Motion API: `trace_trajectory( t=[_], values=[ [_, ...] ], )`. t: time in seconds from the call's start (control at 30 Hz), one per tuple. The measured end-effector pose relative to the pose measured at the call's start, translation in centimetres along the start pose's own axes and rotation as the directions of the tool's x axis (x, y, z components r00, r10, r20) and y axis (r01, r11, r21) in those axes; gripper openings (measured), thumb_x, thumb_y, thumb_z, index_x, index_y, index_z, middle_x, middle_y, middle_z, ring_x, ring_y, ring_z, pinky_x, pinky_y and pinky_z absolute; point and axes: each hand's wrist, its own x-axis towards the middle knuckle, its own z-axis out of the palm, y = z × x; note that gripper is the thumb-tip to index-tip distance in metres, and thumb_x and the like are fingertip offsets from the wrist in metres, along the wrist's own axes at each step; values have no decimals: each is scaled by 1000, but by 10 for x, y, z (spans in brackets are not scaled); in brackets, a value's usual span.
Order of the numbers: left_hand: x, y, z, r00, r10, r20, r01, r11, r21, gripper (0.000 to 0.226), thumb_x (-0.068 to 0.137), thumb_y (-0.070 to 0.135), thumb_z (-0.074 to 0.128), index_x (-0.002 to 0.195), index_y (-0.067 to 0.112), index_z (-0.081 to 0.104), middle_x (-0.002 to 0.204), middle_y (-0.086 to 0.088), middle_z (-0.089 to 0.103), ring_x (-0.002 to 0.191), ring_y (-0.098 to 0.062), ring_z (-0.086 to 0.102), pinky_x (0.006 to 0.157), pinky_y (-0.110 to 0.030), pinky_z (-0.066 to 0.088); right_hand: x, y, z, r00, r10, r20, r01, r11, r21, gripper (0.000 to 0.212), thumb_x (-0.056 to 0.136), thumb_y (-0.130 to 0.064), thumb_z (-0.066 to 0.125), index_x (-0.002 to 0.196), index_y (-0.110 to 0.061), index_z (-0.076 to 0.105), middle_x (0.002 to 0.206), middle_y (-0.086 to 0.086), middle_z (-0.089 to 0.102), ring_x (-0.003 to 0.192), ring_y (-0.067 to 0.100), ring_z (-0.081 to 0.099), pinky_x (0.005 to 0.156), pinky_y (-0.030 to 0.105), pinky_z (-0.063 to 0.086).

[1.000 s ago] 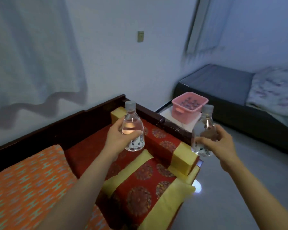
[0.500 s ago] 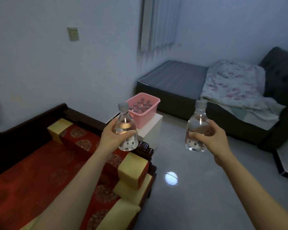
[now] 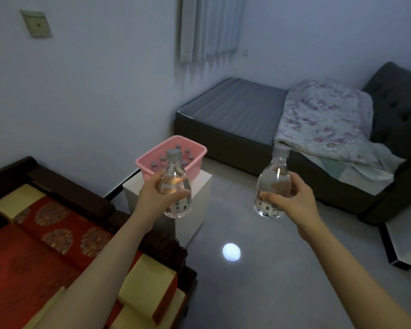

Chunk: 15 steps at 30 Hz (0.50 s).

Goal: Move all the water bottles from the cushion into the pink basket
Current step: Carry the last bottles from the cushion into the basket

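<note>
Nearest: cushion (image 3: pixel 45 245), red/yellow, lower left; no bottles visible on the part in view.

L hand (image 3: pixel 152 195) is wrapped round L bottle (image 3: pixel 176 186), upright, cap on. R hand (image 3: pixel 292 200) is wrapped round R bottle (image 3: pixel 272 186), also upright, capped. Hands well apart, both raised over the floor (image 3: pixel 259 293).

Beyond: basket (image 3: pixel 195 151), pink, on a white stand (image 3: pixel 199 184), several bottle caps showing inside. Far: bed (image 3: pixel 235 103).

Change vs. 1 s ago: view has swung off the cushion toward the basket; the basket now sits just behind the L bottle, larger in frame. Grips unchanged.

Meaning: carry phase approx. complete for L bottle; next step likely lowering it into a free gap. R bottle needs more travel leftward.
</note>
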Motion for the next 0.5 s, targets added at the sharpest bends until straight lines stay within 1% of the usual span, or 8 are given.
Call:
trace_trajectory(
  t=[0.07,0.17,0.23,0.3,0.33,0.37,0.43,0.5],
  values=[
    [29,-3,11,1000,-2,-11,2,1000,4,60,64,25,84,118,27,58,118,1,64,109,-21,62,86,-43,56,35,6,3,1000,5,16,-5,1000,-5,71,60,-24,86,123,-28,53,115,-1,61,107,21,59,90,47,53],
    [69,-6,29,999,-36,-38,37,999,32,60,64,25,85,116,27,57,116,3,64,105,-17,62,72,-28,56,84,17,3,998,29,50,-29,1000,7,70,60,-24,86,122,-28,53,115,-1,61,107,21,59,91,49,53],
    [86,-6,37,998,-48,-45,51,998,47,56,63,26,85,110,35,56,113,8,62,102,-13,61,66,-23,54,105,24,6,997,36,73,-37,999,6,69,60,-24,86,119,-31,53,114,-3,61,106,19,58,91,49,52],
    [112,-5,48,997,-52,-58,57,995,81,53,61,29,85,100,44,53,109,15,59,99,-7,59,62,-20,53,136,31,6,995,47,91,-47,999,-4,66,60,-25,86,116,-34,53,112,-6,60,104,16,58,89,47,52],
    [123,-3,55,996,-51,-70,57,995,84,53,60,31,85,99,47,52,109,17,58,98,-5,58,64,-21,53,153,34,5,993,46,105,-46,999,-6,66,60,-25,86,116,-34,53,111,-7,60,103,16,58,88,45,52],
    [135,-3,62,994,-53,-92,60,995,76,54,60,31,86,99,47,52,111,16,58,100,-7,58,68,-26,56,172,38,4,991,43,125,-43,999,-8,67,60,-24,86,117,-34,52,111,-7,60,103,16,58,86,44,52],
    [156,-7,74,987,-76,-139,84,995,50,59,60,28,87,107,40,54,119,6,60,106,-16,61,82,-42,58,208,46,4,986,34,166,-33,999,-12,69,60,-24,86,119,-32,52,111,-5,60,103,18,58,85,43,51],
    [175,-10,84,974,-105,-201,112,994,21,65,59,24,88,115,31,55,125,-1,60,111,-23,61,89,-51,55,247,51,7,973,25,228,-24,1000,-6,69,61,-23,86,119,-32,51,112,-4,59,103,19,58,86,46,51]
  ],
)
